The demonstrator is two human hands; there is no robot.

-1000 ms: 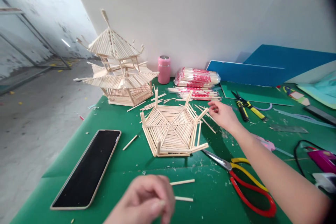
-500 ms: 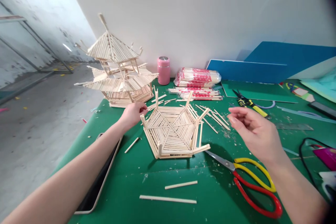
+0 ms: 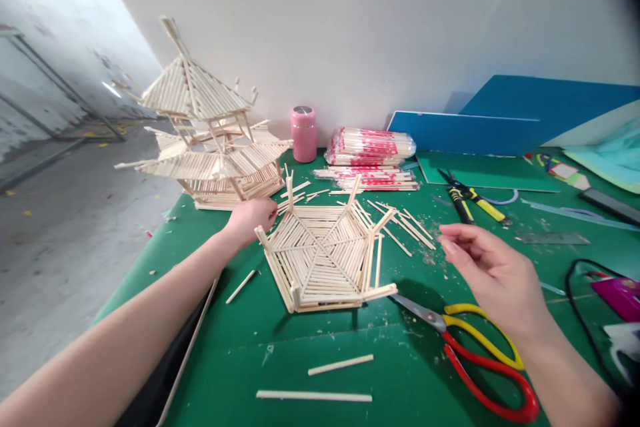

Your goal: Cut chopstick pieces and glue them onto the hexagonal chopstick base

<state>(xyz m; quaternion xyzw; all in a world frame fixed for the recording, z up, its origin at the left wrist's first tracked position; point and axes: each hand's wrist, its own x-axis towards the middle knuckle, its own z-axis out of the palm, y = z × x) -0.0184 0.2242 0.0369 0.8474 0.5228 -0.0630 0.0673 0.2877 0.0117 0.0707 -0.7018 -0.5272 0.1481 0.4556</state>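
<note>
A hexagonal stick frame (image 3: 320,250) with upright corner posts lies at the middle of the green table. Beside its back left edge is my left hand (image 3: 253,220), fingers curled together near some cut sticks (image 3: 295,200); whatever they may hold is hidden. My right hand (image 3: 480,257) hovers to the right of the frame, fingers bent, thumb a little apart from them, nothing visible between. Below that hand lie scissors (image 3: 440,323) with one red and one yellow handle, their tip beside the frame. Two loose sticks (image 3: 315,395) rest in front.
A stick pavilion (image 3: 200,140) stands at the back left, with a pink flask (image 3: 304,135) and wrapped stick bundles (image 3: 370,147) to its right. Pliers (image 3: 470,197) lie farther right, and a magenta tool (image 3: 617,297) at the right edge. A phone (image 3: 175,360) is under my left forearm.
The view has shifted slightly, moving the table's objects mostly left in the picture. My right hand sits slightly lower in view; my left hand stays by the frame's back left side.
</note>
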